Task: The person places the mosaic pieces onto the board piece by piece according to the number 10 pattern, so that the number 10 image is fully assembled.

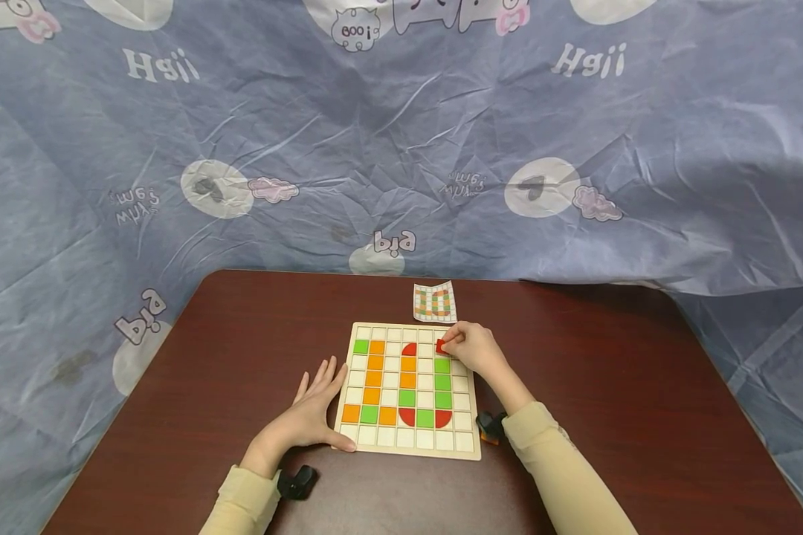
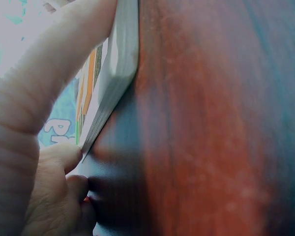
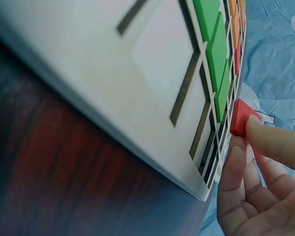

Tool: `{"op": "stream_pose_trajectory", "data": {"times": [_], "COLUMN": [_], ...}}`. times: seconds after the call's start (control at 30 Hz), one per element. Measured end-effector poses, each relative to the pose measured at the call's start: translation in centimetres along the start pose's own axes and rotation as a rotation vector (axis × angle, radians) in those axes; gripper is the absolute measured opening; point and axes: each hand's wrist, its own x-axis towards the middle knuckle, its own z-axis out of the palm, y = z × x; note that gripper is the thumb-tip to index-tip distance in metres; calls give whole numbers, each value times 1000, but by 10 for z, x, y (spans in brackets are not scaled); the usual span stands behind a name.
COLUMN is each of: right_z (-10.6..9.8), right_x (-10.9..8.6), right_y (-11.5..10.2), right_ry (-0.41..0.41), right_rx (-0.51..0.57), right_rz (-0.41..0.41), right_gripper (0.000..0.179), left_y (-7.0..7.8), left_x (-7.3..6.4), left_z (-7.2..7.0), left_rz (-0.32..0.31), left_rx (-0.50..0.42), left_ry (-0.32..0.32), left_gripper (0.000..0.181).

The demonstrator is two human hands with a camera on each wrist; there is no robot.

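Note:
A cream grid board [image 1: 425, 441] lies on the table, with green, orange and rounded red tiles set in its squares. My right hand [image 1: 471, 348] pinches a small red tile [image 3: 242, 118] between thumb and fingertips. In the head view that tile is over the upper right squares, just above a column of green tiles [image 1: 443, 383]. My left hand [image 1: 308, 417] is spread at the board's left side, its thumb at the near left corner and its fingertips at the left edge. The left wrist view shows the thumb [image 2: 64, 54] across the board's thick side.
A small printed card [image 1: 434, 302] with a coloured grid lies behind the board. The dark brown table [image 1: 268, 327] extends on both sides. A blue patterned cloth [image 1: 388, 148] hangs behind it. Black wrist devices [image 1: 297, 483] sit on both wrists, the right one beside the board's edge.

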Motion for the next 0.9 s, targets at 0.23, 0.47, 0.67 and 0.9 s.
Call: {"op": "stream_pose_trajectory", "data": {"times": [0.23,0.47,0.67,0.9], "right_z": [3,6,8,8], "right_x": [3,5,6,5], "right_y": [1,0,-3,-2], "right_ry": [-40,-28,-18,-9], "right_rx": [-25,-85,-158,-182], "right_rz": [18,-10,-13,-24], "right_gripper": [6,4,6,6], "left_y": [0,2,2,2], "left_x": [0,0,1,1], "left_z": [1,0,0,0], "left_rz": [-7,-8,-12,-14], "left_rx": [8,7,5,3], "left_ry": [1,4,1,0], "left_gripper": [138,137,138,137]}}
